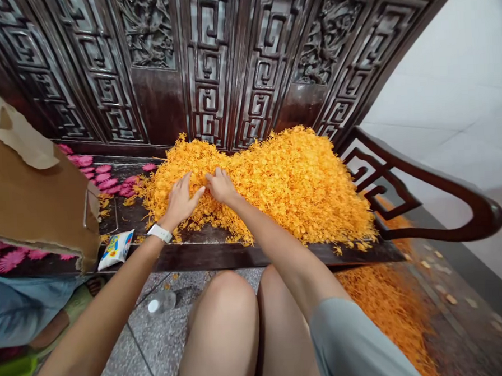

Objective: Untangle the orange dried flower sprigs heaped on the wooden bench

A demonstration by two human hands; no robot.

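A large heap of small yellow-orange artificial flowers (301,185) covers the seat of a dark carved wooden bench. My left hand (182,200), with a white watch (159,233) at its wrist, rests over the heap's left part, its thumb stretched away from the fingers. Just to the right of it is my right hand (220,185), its fingers bent down and together against the flowers. Whatever lies between those fingertips is hidden. The two hands are close together but apart.
Pink artificial flowers (107,181) lie on the bench's left side, behind a cardboard box (32,188). A small white packet (116,249) sits near the front edge. Below are a clear bottle (161,302) and an orange pile (387,310). The curved armrest (480,221) bounds the right.
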